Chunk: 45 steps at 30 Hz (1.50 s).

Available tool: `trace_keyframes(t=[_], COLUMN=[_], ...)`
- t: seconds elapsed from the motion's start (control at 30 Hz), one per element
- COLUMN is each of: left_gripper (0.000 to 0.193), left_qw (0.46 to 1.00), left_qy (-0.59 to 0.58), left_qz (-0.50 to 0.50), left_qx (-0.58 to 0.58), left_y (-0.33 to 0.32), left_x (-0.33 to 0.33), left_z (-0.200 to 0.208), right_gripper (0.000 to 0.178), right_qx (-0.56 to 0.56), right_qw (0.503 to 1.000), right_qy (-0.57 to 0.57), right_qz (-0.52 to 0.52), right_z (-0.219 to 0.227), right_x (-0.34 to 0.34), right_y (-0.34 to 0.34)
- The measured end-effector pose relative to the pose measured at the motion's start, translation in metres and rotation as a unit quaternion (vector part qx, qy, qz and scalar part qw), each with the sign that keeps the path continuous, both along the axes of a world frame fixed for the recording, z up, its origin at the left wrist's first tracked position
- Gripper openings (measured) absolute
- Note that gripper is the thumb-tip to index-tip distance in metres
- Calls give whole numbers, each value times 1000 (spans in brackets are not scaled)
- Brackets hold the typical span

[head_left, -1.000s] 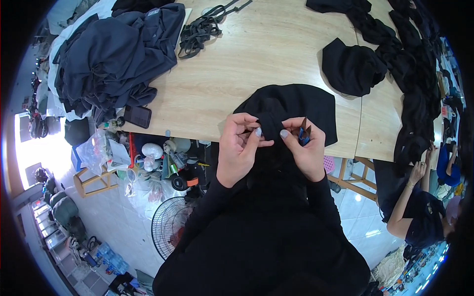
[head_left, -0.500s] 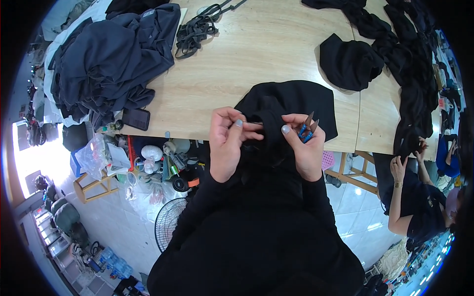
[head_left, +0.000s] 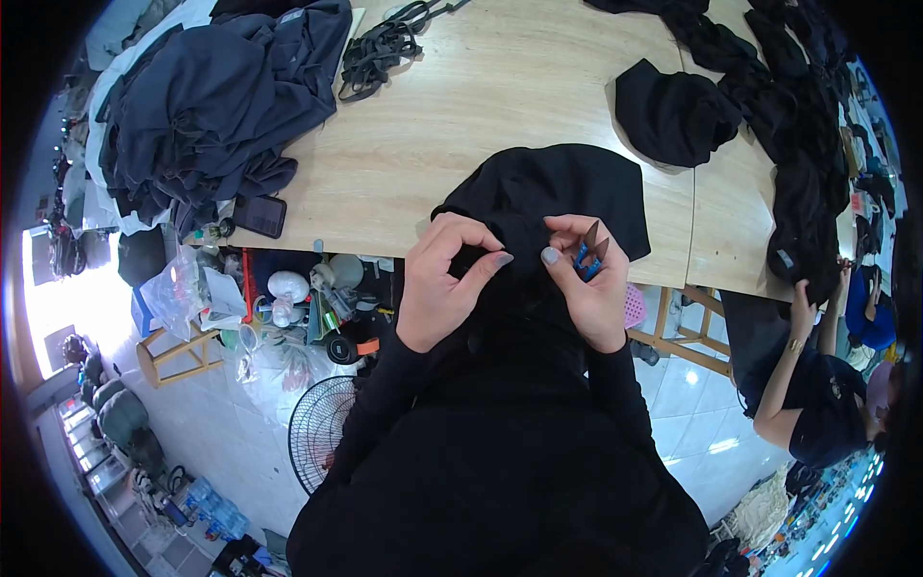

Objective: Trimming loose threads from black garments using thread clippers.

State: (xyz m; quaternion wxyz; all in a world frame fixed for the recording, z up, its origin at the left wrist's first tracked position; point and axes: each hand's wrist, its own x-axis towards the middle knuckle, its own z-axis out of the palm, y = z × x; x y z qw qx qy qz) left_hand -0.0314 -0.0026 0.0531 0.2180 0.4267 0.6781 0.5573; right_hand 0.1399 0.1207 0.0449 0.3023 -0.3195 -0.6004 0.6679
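A black garment is spread over the table's near edge, its closer part bunched between my hands. My right hand keeps blue-handled thread snips in its curled fingers, blades pointing up and away. Its thumb and forefinger press at the garment's right side. On the left, my left hand has thumb and forefinger brought together in a pinch beside the bunched cloth. Whatever lies between those fingertips is too small or dark to make out.
Dark blue clothes are heaped at the left, near a phone and black straps. Another black piece lies to the right. A co-worker handles long black cloth at far right. A fan stands below.
My left fingers have come together into a pinch, and the fold of cloth raised between my hands has dropped. The snips stay in my right hand. The co-worker's hands have shifted.
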Motion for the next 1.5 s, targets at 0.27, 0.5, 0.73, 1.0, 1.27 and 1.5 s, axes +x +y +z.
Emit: trace_keyframes(t=[0.27,0.5,0.73,1.0,1.27,1.5], left_gripper=[19,11,8,10,8,10], left_qw=[985,987,983,966,965,948], left_qy=[124,-62,-150,-207,-222,-306], left_qz=[-119,-145,-52,-28,-56,-22], left_qx=[-15,-30,-95,-150,-126,-89], left_y=[4,-7,-9,-3,-3,-11], left_x=[-4,-5,7,23,15,-4], left_z=[-2,-20,-20,-27,-27,-31], right_gripper=[34,34,34,34,35,34], right_qx=[-12,-21,-10,16,20,17], right_qw=[999,999,999,998,999,1000], right_qy=[9,27,17,-9,-15,-13], right_qz=[49,32,29,54,29,12], right_z=[-4,-8,-11,-8,-13,-14], right_x=[18,26,32,26,24,19], right_y=[2,3,5,2,3,1])
